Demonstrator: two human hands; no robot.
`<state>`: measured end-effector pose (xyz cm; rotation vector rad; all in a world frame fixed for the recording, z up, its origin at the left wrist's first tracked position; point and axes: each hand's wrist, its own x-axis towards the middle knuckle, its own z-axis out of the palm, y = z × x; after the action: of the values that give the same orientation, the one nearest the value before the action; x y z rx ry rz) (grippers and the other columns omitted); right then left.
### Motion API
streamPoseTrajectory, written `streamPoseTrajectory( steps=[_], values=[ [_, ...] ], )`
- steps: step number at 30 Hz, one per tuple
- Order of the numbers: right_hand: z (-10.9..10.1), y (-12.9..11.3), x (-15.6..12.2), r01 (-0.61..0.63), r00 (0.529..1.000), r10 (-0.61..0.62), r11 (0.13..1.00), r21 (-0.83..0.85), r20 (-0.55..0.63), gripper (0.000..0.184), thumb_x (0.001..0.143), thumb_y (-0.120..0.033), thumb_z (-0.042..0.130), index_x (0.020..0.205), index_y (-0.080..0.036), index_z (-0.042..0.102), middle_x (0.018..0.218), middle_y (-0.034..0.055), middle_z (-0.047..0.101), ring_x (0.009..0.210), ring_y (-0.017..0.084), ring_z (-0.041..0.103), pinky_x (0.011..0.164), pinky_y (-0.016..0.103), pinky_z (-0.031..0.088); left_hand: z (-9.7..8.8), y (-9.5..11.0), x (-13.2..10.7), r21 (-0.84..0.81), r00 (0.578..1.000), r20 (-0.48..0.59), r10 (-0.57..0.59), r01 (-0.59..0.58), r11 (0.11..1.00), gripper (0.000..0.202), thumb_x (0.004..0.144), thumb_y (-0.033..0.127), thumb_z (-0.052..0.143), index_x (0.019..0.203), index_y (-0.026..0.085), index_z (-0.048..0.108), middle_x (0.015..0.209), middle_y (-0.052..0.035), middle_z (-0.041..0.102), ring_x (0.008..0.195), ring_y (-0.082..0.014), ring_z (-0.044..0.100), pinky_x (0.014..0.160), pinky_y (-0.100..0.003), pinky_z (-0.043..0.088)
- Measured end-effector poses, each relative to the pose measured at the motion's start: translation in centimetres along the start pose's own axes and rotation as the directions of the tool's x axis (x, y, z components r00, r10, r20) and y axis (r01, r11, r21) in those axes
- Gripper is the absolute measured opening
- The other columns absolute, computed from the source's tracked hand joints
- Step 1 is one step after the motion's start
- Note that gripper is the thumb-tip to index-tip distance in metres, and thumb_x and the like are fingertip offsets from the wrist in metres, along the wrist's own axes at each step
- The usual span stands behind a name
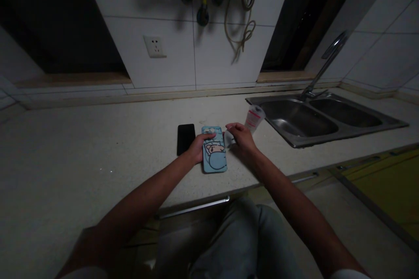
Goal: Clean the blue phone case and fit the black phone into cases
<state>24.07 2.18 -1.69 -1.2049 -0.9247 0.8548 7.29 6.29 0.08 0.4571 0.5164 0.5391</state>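
Note:
A light-blue phone case [215, 157] with a cartoon figure on its back is in my left hand [198, 147], thumb across the front and fingers behind. Whether a phone sits inside the case cannot be seen. My right hand [242, 137] is closed in a pinch on a small white piece [229, 138], perhaps tissue or cloth, close to the case's right edge. To the left of the case, a black phone [186, 137] lies flat on the counter, partly covered by my left hand. Just beyond my right hand stands a clear plastic cup [254, 117] with red print.
The pale countertop [137, 130] runs along a tiled wall with a socket [155, 47] and hanging pipes and a cord [240, 45]. On the right is a double steel sink [294, 141] with a tall faucet [327, 61]. Drawer handles [196, 207] line the front edge.

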Motion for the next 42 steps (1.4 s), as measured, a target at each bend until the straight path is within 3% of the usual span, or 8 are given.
streamPoseTrajectory(
  steps=[3, 6, 10, 14, 19, 27, 34, 42],
  values=[
    [-0.1, -0.1, 0.0, 0.143, 0.988, -0.146, 0.988, -0.061, -0.058, 0.035, 0.078, -0.039, 0.069, 0.107, -0.025, 0.056, 0.07, -0.0036, 0.06, 0.059, 0.016, 0.059, 0.053, 0.029, 0.049, 0.0, 0.0, 0.1, 0.001, 1.0, -0.001, 0.009, -0.009, 1.0, 0.027, 0.086, 0.012, 0.053, 0.108, 0.007, 0.068, 0.085, -0.0147, 0.076, 0.077, -0.0265, 0.075, 0.08, -0.044, 0.059],
    [0.3, -0.5, -0.7, 0.325, 0.936, -0.345, 0.924, -0.201, -0.074, 0.043, 0.082, -0.034, 0.064, 0.122, -0.025, 0.051, 0.09, 0.0014, 0.065, 0.072, 0.016, 0.062, 0.062, 0.03, 0.053, 0.2, 0.0, 0.0, 0.001, 0.999, 0.003, 0.036, -0.036, 0.999, 0.026, 0.093, 0.025, 0.051, 0.102, 0.009, 0.069, 0.08, -0.0138, 0.075, 0.073, -0.0259, 0.074, 0.077, -0.043, 0.059],
    [1.0, -0.8, -1.7, 0.447, 0.883, -0.466, 0.792, -0.416, 0.062, 0.033, 0.087, -0.028, 0.059, 0.12, -0.023, 0.059, 0.105, 0.0077, 0.069, 0.086, 0.02, 0.064, 0.079, 0.037, 0.054, 0.5, -0.1, -0.1, -0.013, 0.999, 0.022, 0.027, -0.026, 1.0, 0.034, 0.097, 0.035, 0.048, 0.099, 0.009, 0.07, 0.08, -0.0135, 0.075, 0.072, -0.0255, 0.074, 0.077, -0.041, 0.059],
    [1.3, -0.6, -2.0, 0.582, 0.801, -0.548, 0.621, -0.525, 0.239, 0.027, 0.091, -0.027, 0.056, 0.116, -0.022, 0.065, 0.112, 0.0111, 0.07, 0.103, 0.026, 0.063, 0.093, 0.045, 0.051, 0.8, -0.1, -0.1, -0.044, 1.0, 0.013, 0.024, -0.023, 0.999, 0.041, 0.099, 0.04, 0.044, 0.099, 0.009, 0.07, 0.079, -0.013, 0.075, 0.07, -0.0249, 0.073, 0.075, -0.041, 0.059],
    [1.4, -0.1, -2.2, 0.677, 0.734, -0.517, 0.493, -0.547, 0.441, 0.028, 0.096, -0.027, 0.052, 0.119, -0.025, 0.067, 0.123, 0.0107, 0.069, 0.118, 0.026, 0.06, 0.102, 0.047, 0.048, 0.8, -0.2, -0.1, -0.065, 0.999, 0.016, 0.038, -0.037, 0.997, 0.049, 0.101, 0.048, 0.037, 0.104, 0.012, 0.07, 0.08, -0.0119, 0.074, 0.07, -0.0245, 0.073, 0.072, -0.039, 0.059],
    [1.6, -0.5, -3.0, 0.776, 0.626, -0.486, 0.467, -0.424, 0.61, 0.045, 0.098, -0.033, 0.05, 0.142, -0.026, 0.052, 0.142, 0.0121, 0.058, 0.137, 0.027, 0.05, 0.111, 0.053, 0.041, 0.3, -0.3, 0.0, -0.01, 0.995, 0.02, 0.098, -0.098, 0.995, 0.061, 0.097, 0.062, 0.035, 0.112, 0.013, 0.068, 0.088, -0.0128, 0.074, 0.081, -0.0252, 0.073, 0.077, -0.038, 0.058],
    [2.0, -1.9, -4.9, 0.851, 0.501, -0.496, 0.431, -0.3, 0.709, 0.037, 0.098, -0.031, 0.053, 0.133, -0.023, 0.061, 0.141, 0.0118, 0.06, 0.138, 0.024, 0.049, 0.114, 0.047, 0.042, 0.1, -0.1, 0.1, 0.014, 0.994, 0.02, 0.11, -0.11, 0.994, 0.064, 0.094, 0.066, 0.038, 0.119, 0.013, 0.065, 0.097, -0.0166, 0.074, 0.089, -0.0281, 0.073, 0.085, -0.044, 0.057],
    [1.2, -2.2, -8.4, 0.925, 0.338, -0.439, 0.32, -0.207, 0.832, 0.027, 0.098, -0.025, 0.052, 0.12, -0.016, 0.066, 0.129, 0.0131, 0.068, 0.13, 0.021, 0.057, 0.109, 0.04, 0.049, 0.2, 0.4, 0.3, -0.033, 0.991, -0.019, 0.135, -0.136, 0.99, 0.063, 0.097, 0.064, 0.029, 0.118, 0.014, 0.06, 0.093, -0.0171, 0.073, 0.084, -0.0285, 0.073, 0.073, -0.047, 0.058]
  ],
)
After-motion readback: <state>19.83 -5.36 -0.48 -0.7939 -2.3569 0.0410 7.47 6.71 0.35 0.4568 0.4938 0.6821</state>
